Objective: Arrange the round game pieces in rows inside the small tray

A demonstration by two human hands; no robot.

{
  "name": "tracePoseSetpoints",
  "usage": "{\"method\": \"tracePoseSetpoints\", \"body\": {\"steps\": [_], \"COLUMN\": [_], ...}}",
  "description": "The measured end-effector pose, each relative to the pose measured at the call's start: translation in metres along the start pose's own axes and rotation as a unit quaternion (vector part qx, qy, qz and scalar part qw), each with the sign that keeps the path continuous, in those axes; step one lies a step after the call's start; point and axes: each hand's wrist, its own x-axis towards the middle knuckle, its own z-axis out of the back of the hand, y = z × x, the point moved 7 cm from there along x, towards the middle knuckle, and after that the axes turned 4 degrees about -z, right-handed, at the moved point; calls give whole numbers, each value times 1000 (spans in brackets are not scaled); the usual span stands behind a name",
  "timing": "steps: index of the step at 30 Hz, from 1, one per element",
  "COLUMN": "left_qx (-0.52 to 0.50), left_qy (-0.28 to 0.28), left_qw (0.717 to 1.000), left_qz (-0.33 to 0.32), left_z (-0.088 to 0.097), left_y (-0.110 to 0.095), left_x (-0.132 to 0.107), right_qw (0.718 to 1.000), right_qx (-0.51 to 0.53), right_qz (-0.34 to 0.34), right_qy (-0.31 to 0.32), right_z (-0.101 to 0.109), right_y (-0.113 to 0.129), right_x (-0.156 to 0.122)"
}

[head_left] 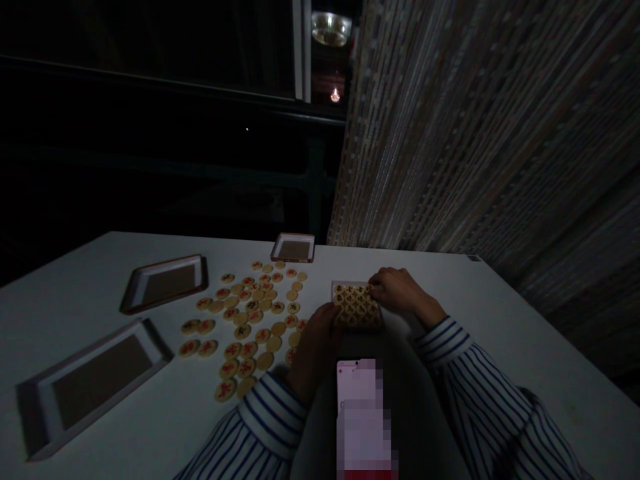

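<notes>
A small box [382, 321] is on the near edge of the table, filled with rows of round xiangqi pieces [356, 300] with dark characters face up. My left hand [315, 347] grips the box's left side, its fingers curled and partly in shadow. At the far right corner, my right hand [403, 290] has its fingertips pinched together over a piece at the end of the back row. Many more loose xiangqi pieces [257, 317] lie scattered left of my left hand, some showing red characters, some dark, others blank side up.
Three open box parts stand on the white table [500, 347]: a large tray [157, 357] at near left, a brown-edged one [204, 283] behind it, and a small one [313, 257] at the back. A lit phone [357, 400] rests in my lap. A string curtain [425, 133] hangs behind.
</notes>
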Motion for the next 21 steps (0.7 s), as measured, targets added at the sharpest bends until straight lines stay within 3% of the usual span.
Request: {"method": "tracePoseSetpoints", "body": {"steps": [21], "left_qx": [4], "left_qy": [-5], "left_qw": [1000], "left_qz": [-7], "left_z": [-3], "left_y": [4], "left_x": [1], "right_qw": [1000], "right_qx": [-15], "right_qz": [3], "right_qy": [8], "right_z": [0], "right_y": [-1], "right_x": [0]}}
